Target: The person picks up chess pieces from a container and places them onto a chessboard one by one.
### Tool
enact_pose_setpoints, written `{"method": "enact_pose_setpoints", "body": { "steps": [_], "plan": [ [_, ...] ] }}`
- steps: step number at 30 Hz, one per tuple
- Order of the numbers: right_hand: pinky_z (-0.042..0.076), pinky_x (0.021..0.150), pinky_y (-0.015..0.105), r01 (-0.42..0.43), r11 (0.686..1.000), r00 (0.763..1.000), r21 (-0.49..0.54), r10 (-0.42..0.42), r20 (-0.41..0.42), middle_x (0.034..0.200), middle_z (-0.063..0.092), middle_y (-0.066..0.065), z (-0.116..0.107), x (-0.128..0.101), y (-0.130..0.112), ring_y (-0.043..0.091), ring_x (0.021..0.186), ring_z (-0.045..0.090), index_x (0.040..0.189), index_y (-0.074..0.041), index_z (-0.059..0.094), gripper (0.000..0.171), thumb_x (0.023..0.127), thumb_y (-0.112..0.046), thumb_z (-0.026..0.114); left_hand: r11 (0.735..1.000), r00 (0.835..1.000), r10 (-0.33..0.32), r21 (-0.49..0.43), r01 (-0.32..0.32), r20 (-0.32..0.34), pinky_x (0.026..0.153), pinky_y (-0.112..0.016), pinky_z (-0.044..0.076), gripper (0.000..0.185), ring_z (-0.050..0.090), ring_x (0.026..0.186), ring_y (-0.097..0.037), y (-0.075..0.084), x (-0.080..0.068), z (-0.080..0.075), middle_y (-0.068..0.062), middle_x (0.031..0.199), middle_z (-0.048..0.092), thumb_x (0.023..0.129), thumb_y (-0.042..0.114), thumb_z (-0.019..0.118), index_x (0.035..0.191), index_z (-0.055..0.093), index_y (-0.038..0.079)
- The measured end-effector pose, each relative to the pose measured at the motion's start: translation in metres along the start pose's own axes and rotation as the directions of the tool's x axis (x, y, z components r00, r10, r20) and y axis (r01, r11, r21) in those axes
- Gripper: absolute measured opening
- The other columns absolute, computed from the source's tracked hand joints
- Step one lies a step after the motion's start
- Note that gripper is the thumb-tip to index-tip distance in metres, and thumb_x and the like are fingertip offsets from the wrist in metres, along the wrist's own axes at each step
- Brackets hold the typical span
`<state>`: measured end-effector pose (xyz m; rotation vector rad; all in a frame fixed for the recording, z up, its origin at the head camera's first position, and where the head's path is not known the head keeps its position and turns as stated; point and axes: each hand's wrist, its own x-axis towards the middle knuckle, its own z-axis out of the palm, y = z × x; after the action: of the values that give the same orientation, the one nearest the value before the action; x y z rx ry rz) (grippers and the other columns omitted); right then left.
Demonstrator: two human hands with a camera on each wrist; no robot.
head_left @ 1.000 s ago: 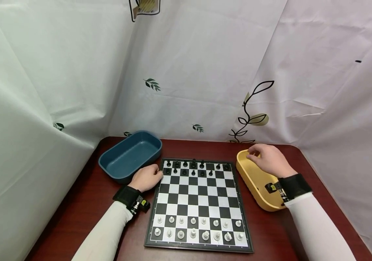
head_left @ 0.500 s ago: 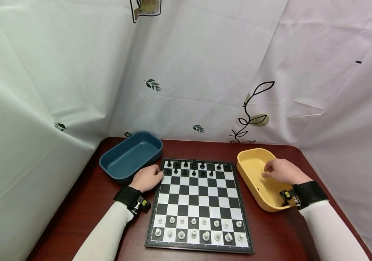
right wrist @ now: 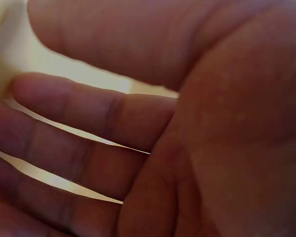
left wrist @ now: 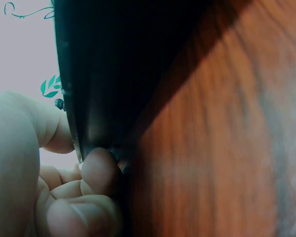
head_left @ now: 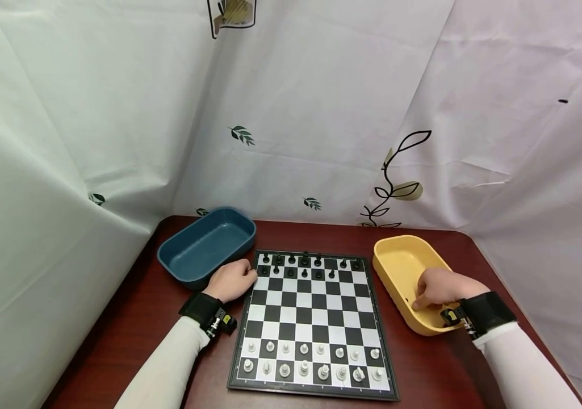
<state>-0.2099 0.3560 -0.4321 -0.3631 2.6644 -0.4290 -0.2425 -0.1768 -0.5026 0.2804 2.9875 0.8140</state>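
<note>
Right hand [head_left: 441, 288] has dropped from the yellow tray's [head_left: 393, 250] far rim to its near end, lower right; fingers loosely open, holding nothing. Left hand [head_left: 230, 279] pinches the chessboard's [head_left: 316, 318] left edge (thumb on top). All pieces stand set; both trays look bare.

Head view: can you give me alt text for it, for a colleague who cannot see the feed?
A person's left hand rests at the far left corner of a chessboard set with black and white pieces, while the right hand reaches into a yellow tray on the right. A blue tray sits at far left on the dark red table.
</note>
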Motion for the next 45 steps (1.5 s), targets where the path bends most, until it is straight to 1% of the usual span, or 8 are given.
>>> {"method": "enact_pose_setpoints", "body": {
  "steps": [5,11,15,20,24,30,38,45],
  "plan": [
    [0.042,0.054,0.028,-0.017,1.0,0.999,0.013,0.016,0.041,0.059,0.053,-0.007,0.003,-0.005,-0.005,0.011,0.054,0.052,0.068,-0.016,0.067,0.032,0.081,-0.024,0.095,1.0,1.0,0.004,0.0,-0.004,-0.002,0.064,-0.037,0.036,0.027,0.049,0.062,-0.022,-0.001,0.0,0.001,-0.003,0.073,0.051,0.104,0.031,0.057,0.08,0.058,0.017],
    [0.033,0.048,0.024,-0.076,0.997,0.995,0.024,0.074,0.066,0.053,0.043,-0.009,0.004,-0.01,-0.01,0.009,0.048,0.04,0.058,-0.019,0.055,0.044,0.072,-0.018,0.097,1.0,1.0,0.004,-0.001,-0.004,-0.005,0.064,-0.037,0.036,0.028,0.049,0.062,-0.022,0.0,0.001,0.001,-0.003,0.072,0.051,0.104,0.031,0.057,0.08,0.058,0.017],
    [0.028,0.05,0.024,-0.098,0.995,0.993,-0.009,0.098,0.065,0.053,0.037,-0.01,0.003,-0.013,-0.009,0.009,0.05,0.034,0.055,-0.021,0.05,0.048,0.065,-0.013,0.096,1.0,1.0,0.002,0.001,-0.002,-0.006,0.064,-0.037,0.036,0.028,0.049,0.062,-0.022,0.001,0.001,0.001,-0.003,0.072,0.05,0.104,0.032,0.058,0.08,0.058,0.016],
    [0.037,0.052,0.026,-0.111,0.992,0.992,-0.054,0.114,0.061,0.057,0.043,-0.008,0.002,-0.015,-0.007,0.012,0.055,0.042,0.057,-0.018,0.059,0.034,0.058,-0.01,0.092,1.0,1.0,0.002,0.0,-0.002,-0.007,0.064,-0.037,0.036,0.028,0.049,0.062,-0.022,0.002,0.001,-0.001,-0.003,0.072,0.05,0.103,0.031,0.058,0.08,0.058,0.016],
    [0.045,0.054,0.029,-0.115,0.993,0.99,-0.036,0.117,0.074,0.06,0.05,-0.003,0.002,-0.015,-0.007,0.016,0.06,0.049,0.062,-0.014,0.066,0.026,0.054,-0.007,0.09,1.0,1.0,0.004,-0.004,-0.004,-0.007,0.064,-0.037,0.036,0.027,0.049,0.062,-0.022,0.002,0.0,0.0,-0.003,0.072,0.051,0.103,0.031,0.058,0.08,0.058,0.016],
    [0.051,0.057,0.029,-0.088,0.992,0.992,-0.091,0.095,0.084,0.066,0.054,-0.001,0.002,-0.014,-0.007,0.017,0.064,0.052,0.066,-0.013,0.067,0.029,0.058,-0.005,0.094,1.0,1.0,-0.001,-0.007,0.001,-0.001,0.064,-0.037,0.036,0.027,0.049,0.062,-0.022,0.003,-0.001,0.0,-0.003,0.072,0.05,0.103,0.031,0.058,0.08,0.058,0.016],
    [0.051,0.057,0.028,-0.054,0.988,0.995,-0.144,0.065,0.073,0.065,0.053,-0.002,0.001,-0.013,-0.008,0.016,0.063,0.051,0.065,-0.013,0.065,0.03,0.058,0.003,0.089,1.0,1.0,-0.003,-0.005,0.003,-0.009,0.063,-0.037,0.036,0.027,0.049,0.062,-0.022,0.003,-0.002,-0.002,-0.003,0.072,0.05,0.103,0.03,0.058,0.08,0.058,0.016],
    [0.044,0.053,0.024,0.032,0.992,0.997,-0.122,-0.023,0.075,0.059,0.052,-0.008,0.004,-0.011,-0.004,0.01,0.056,0.047,0.062,-0.013,0.065,0.032,0.06,0.012,0.085,1.0,1.0,0.001,0.0,-0.001,-0.002,0.064,-0.038,0.036,0.027,0.049,0.062,-0.022,0.004,-0.004,-0.003,-0.003,0.072,0.049,0.104,0.03,0.058,0.081,0.058,0.016]
  ]
}}
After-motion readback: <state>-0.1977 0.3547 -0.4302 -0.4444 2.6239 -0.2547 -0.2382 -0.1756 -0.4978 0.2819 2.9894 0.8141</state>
